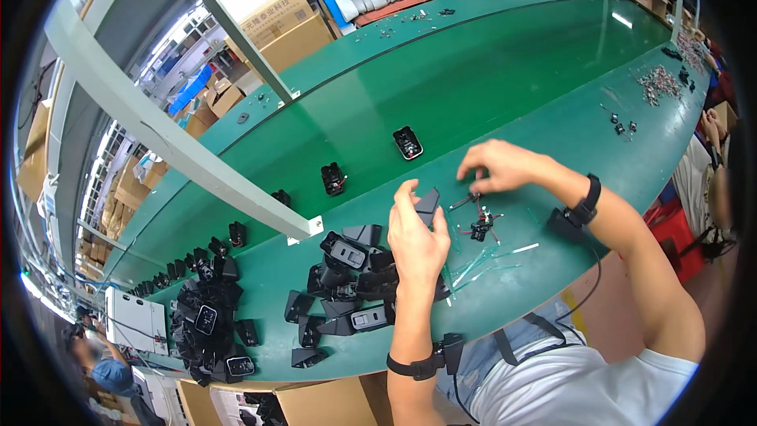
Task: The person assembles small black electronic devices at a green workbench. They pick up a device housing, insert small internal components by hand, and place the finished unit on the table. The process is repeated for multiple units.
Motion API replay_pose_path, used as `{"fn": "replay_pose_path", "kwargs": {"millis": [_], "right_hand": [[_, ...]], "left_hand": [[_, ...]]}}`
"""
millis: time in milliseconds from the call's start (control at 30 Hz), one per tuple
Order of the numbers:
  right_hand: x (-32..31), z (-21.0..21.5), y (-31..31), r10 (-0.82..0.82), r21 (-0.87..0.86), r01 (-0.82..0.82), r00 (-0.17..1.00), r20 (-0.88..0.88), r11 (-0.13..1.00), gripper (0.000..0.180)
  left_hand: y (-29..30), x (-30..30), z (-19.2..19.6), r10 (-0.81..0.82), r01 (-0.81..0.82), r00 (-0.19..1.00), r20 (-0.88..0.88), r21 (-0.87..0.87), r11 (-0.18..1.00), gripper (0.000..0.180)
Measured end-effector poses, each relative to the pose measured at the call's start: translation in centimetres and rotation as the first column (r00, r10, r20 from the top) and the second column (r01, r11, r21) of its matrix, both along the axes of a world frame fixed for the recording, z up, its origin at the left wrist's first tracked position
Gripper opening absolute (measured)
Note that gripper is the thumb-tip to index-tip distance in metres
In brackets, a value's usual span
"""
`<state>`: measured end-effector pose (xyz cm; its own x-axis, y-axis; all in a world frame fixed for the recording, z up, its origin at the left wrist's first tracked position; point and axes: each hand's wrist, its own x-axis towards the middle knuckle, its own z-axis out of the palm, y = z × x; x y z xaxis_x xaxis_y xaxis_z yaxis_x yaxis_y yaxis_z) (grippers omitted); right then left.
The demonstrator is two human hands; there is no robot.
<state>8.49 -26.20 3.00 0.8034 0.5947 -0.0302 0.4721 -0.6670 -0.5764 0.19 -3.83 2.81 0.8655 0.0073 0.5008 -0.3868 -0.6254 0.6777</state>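
My left hand (418, 241) grips a black plastic housing (427, 205) with an angled face, held just above the green bench. To its right my right hand (509, 166) is curled, thumb and forefinger drawn together. A small dark part (464, 202) with a thin wire lies right below those fingertips; what they pinch, if anything, is too small to make out. Nearer to me sits a little black component (482, 226) with red and black wires. Clear greenish plastic strips (477, 266) are scattered beside it.
Black housings (347, 252) are heaped left of my left forearm, with a larger pile (206, 319) farther left. Several black units, one of them light-rimmed (408, 143), stand along the sunken green lane (505, 102). A grey metal post (173, 142) slants down to the bench. Wired parts (661, 84) lie far right.
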Motion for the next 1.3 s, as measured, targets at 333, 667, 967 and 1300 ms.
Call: {"fn": "replay_pose_path", "kwargs": {"millis": [333, 667, 967, 1300], "right_hand": [[-2.9, -5.2, -1.7, -0.146, 0.567, 0.209, 0.977, -0.155, 0.797, 0.011], [-4.8, -3.9, -2.9, -0.182, 0.731, 0.373, 0.926, -0.330, 0.571, 0.026], [-6.6, -1.9, -2.3, -0.055, 0.908, 0.261, 0.965, -0.258, 0.328, 0.024], [-9.2, 0.1, -1.6, -0.113, 0.815, -0.065, 0.981, 0.158, 0.576, 0.013]], "left_hand": [[-0.1, -1.0, -1.9, -0.054, 0.226, 0.945, -0.324, 0.523, 0.822, 0.036], [-1.7, -0.4, -0.3, -0.281, 0.319, 0.933, -0.223, 0.156, 0.935, 0.037], [-1.8, -0.6, 0.0, -0.557, 0.354, 0.810, -0.184, -0.605, 0.713, 0.070], [-1.5, -0.5, 0.5, -0.831, 0.371, 0.551, -0.080, -0.868, 0.330, 0.079]]}}
